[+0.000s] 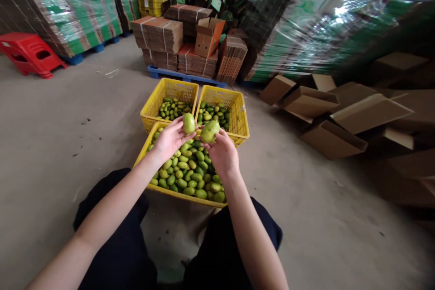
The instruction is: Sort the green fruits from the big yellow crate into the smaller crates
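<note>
My left hand [172, 138] is closed around a smooth, light-green lemon [189, 123], its fingers under and beside the fruit. Close by on the right, my right hand [223, 153] grips a larger, yellowish-green lemon [210, 131]. The two fruits are held up side by side, slightly apart. Beneath both hands stands a yellow plastic crate [185, 197] full of green and yellowish lemons [188, 176]. Just beyond it are two more yellow crates, the left one [146, 118] and the right one [243, 120], each partly filled with similar fruit.
Bundled flat cardboard [159, 36] is stacked on a blue pallet [186, 74] ahead. Open cardboard boxes [335, 138] lie piled on the right. A red stool [34, 52] stands at far left, near wrapped pallet loads [84, 4]. My knees flank the near crate.
</note>
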Demonstrator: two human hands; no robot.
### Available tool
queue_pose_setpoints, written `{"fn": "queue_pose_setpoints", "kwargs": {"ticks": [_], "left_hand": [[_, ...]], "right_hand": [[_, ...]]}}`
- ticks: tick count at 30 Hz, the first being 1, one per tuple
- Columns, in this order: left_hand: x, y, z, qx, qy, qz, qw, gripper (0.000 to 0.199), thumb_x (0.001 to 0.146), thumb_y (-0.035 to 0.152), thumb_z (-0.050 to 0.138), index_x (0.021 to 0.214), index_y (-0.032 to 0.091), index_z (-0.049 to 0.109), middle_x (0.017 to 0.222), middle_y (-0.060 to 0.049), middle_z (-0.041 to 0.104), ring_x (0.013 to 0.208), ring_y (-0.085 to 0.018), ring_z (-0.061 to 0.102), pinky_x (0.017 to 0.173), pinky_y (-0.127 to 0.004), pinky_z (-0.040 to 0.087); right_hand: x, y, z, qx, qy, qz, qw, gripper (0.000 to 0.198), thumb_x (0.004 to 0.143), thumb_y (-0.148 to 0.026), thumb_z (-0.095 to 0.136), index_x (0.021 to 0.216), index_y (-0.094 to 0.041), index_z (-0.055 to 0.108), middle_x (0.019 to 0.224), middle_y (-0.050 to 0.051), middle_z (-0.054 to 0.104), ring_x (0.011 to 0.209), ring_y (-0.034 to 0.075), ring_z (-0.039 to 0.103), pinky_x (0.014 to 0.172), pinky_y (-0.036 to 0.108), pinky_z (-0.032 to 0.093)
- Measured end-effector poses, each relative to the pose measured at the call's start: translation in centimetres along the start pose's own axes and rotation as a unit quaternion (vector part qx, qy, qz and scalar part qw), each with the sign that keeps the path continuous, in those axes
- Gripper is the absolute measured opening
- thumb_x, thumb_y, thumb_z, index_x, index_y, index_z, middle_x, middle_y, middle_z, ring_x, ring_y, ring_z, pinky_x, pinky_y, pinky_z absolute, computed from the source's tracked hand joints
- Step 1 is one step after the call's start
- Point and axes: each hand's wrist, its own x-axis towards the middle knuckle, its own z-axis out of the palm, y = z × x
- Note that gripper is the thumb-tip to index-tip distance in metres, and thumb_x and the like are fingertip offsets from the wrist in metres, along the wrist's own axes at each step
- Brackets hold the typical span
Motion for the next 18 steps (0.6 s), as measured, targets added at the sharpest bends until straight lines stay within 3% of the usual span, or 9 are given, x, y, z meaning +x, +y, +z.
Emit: {"fn": "queue_pose_setpoints", "kwargs": {"ticks": [2,4,6,9,12,18], "left_hand": [[0.0,0.2,0.1,-0.025,0.003,-0.050,0.998,0.015,0.089,0.020,0.057,0.097,0.010,0.065,0.089,-0.008,0.071,0.073,-0.014,0.069,0.061,-0.022,0.056],[0.1,0.1,0.1,-0.033,0.002,-0.077,0.996,0.012,0.085,0.019,0.064,0.093,0.011,0.065,0.079,-0.003,0.067,0.058,-0.009,0.062,0.043,-0.014,0.044],[0.2,-0.2,0.0,-0.028,0.003,-0.081,0.996,0.012,0.078,0.016,0.072,0.086,0.012,0.063,0.073,0.000,0.063,0.048,-0.004,0.054,0.034,-0.010,0.031],[0.3,-0.6,-0.1,-0.011,0.013,-0.085,0.996,0.020,0.080,0.025,0.073,0.076,0.014,0.058,0.072,0.001,0.063,0.042,-0.002,0.047,0.032,-0.011,0.026],[0.5,-0.6,-0.1,-0.011,0.048,-0.099,0.994,0.030,0.089,0.039,0.061,0.073,0.014,0.056,0.068,-0.001,0.062,0.039,-0.003,0.044,0.032,-0.014,0.027],[0.9,-0.8,-0.3,-0.024,0.071,-0.094,0.993,0.035,0.096,0.036,0.046,0.073,0.014,0.058,0.060,-0.002,0.058,0.040,-0.006,0.045,0.036,-0.016,0.030]], "right_hand": [[0.0,-0.1,0.0,0.036,-0.006,0.050,0.998,0.019,0.074,-0.032,0.069,0.088,-0.020,0.064,0.082,0.002,0.070,0.062,0.013,0.061,0.054,0.025,0.050],[0.1,-0.1,0.0,0.057,0.012,0.083,0.995,0.016,0.079,-0.035,0.066,0.080,-0.020,0.063,0.072,0.001,0.067,0.050,0.010,0.053,0.043,0.022,0.042],[0.2,0.0,-0.2,0.075,0.022,0.111,0.991,0.021,0.084,-0.038,0.063,0.074,-0.020,0.058,0.064,-0.001,0.063,0.041,0.007,0.042,0.036,0.020,0.032],[0.4,0.1,-0.4,0.117,0.018,0.151,0.981,0.030,0.091,-0.042,0.051,0.071,-0.020,0.054,0.061,0.000,0.061,0.039,0.007,0.039,0.035,0.019,0.030],[0.7,0.2,-0.7,0.141,0.033,0.171,0.975,0.032,0.094,-0.041,0.042,0.072,-0.020,0.054,0.062,0.002,0.060,0.045,0.010,0.045,0.037,0.019,0.034],[1.3,0.8,-1.8,0.137,0.053,0.196,0.969,0.020,0.092,-0.029,0.043,0.084,-0.018,0.058,0.072,0.005,0.063,0.049,0.012,0.047,0.039,0.021,0.040]]}}
